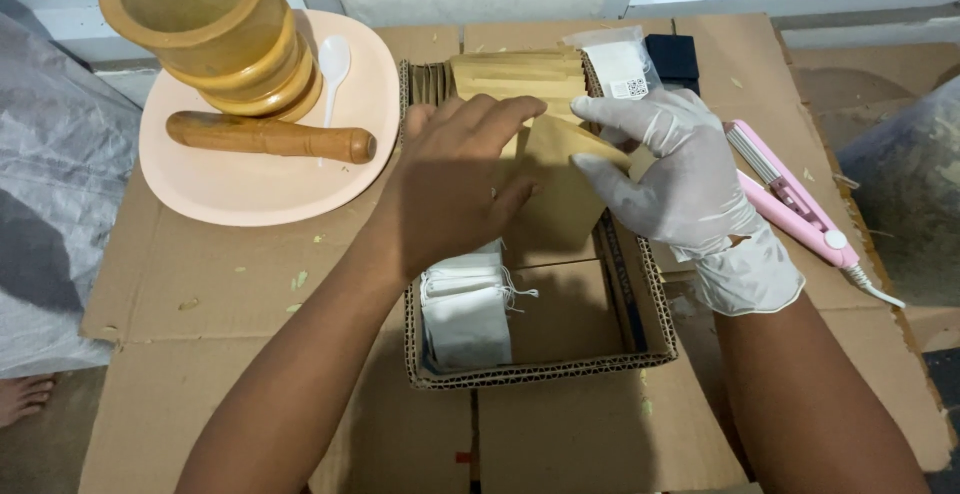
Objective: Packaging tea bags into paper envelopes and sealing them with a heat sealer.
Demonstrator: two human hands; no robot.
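My bare left hand [462, 189] and my right hand [675, 179], which wears a white glove, both grip a flat brown paper pouch [565, 189] above an open cardboard box [545, 369]. At the far end of the box stands a row of several more brown pouches [518, 74]. White tea bags with strings [465, 309] are stacked in the near left part of the box. Part of the held pouch is hidden behind my left fingers.
A peach plate [235, 189] at the back left carries a wooden mortar [215, 29], a wooden pestle [270, 137] and a white plastic spoon [332, 59]. A pink handheld sealer [795, 204] lies on the right. Flattened cardboard [230, 299] covers the surface. Plastic sheeting [50, 204] lies left.
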